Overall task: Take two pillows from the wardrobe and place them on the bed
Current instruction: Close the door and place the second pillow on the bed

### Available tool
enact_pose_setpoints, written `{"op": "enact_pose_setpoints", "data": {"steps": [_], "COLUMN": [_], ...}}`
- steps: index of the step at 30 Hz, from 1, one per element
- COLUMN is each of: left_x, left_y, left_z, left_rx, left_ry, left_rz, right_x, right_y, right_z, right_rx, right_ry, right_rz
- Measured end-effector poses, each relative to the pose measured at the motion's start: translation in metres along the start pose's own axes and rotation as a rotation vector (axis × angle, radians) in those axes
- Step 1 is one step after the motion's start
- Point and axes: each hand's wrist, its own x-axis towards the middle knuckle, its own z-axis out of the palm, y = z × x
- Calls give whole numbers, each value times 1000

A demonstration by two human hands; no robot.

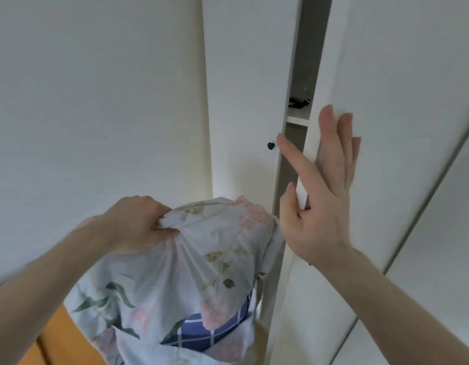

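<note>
Of the hands, left hand [138,222] grips bunched floral pillow [180,280]; right hand [320,196] lies flat, fingers straight, on wardrobe door [386,101].

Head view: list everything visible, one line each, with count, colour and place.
floral pillow: one, pale blue with pink flowers and green leaves, lower centre, hanging from the left hand.
checked fabric: one patch, blue with white lines, showing beneath the floral pillow; whether it is a second pillow cannot be told.
wardrobe doors: white, centre and right, with a gap between them.
door knob: one, black, centre.
wooden surface: orange-brown, bottom left.
left hand: grips the floral pillow's bunched top.
right hand: fingers straight, against the right door's edge.
</note>
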Motion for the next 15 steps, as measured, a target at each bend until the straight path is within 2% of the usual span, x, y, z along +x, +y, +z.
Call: {"op": "enact_pose_setpoints", "data": {"steps": [6, 15], "left_x": [17, 67], "left_y": [-35, -99], "left_z": [8, 15], "left_rx": [103, 143], "left_ry": [-39, -37], "left_rz": [-54, -125], "right_x": [-4, 25], "right_y": [34, 103], "right_z": [70, 169], "right_rx": [-89, -367], "right_ry": [-68, -149], "right_rz": [59, 127]}}
